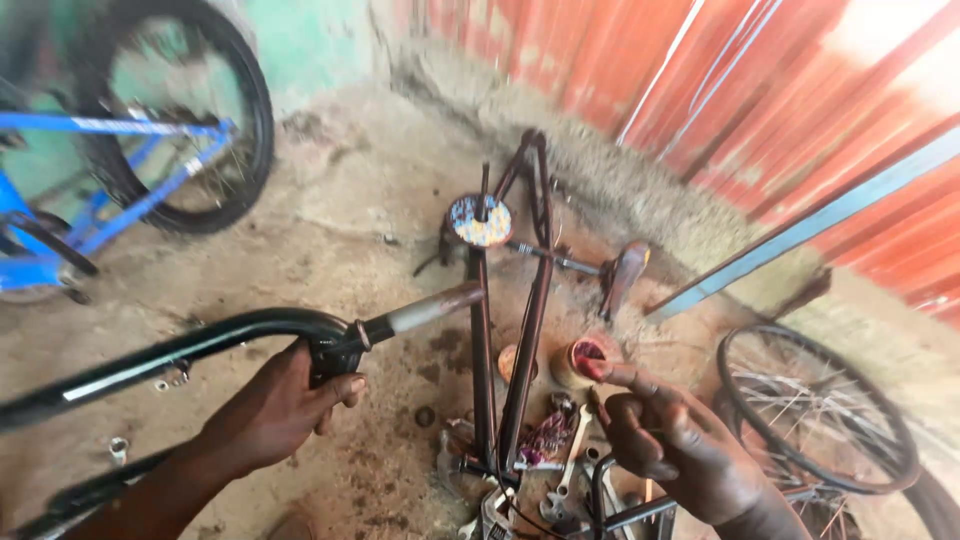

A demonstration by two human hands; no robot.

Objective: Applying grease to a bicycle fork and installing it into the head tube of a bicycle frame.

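Observation:
My left hand (282,404) grips a black bicycle fork (200,345) near its crown, with the bare metal steerer tube (432,306) sticking out to the right. My right hand (668,440) hovers at the lower right with the index finger stretched out, its tip smeared red, close to a small open tub of red grease (588,355). A dark red bicycle frame (527,300) lies on the dirt floor between the hands. A spanner (570,465) and small parts lie beside the frame's lower end.
A blue bicycle (110,150) with a black wheel stands at the upper left. A loose spoked wheel (815,405) lies at the right. A pedal on a crank (622,275) sits beyond the frame. A rusty corrugated wall (760,90) and a blue bar (810,225) close the back.

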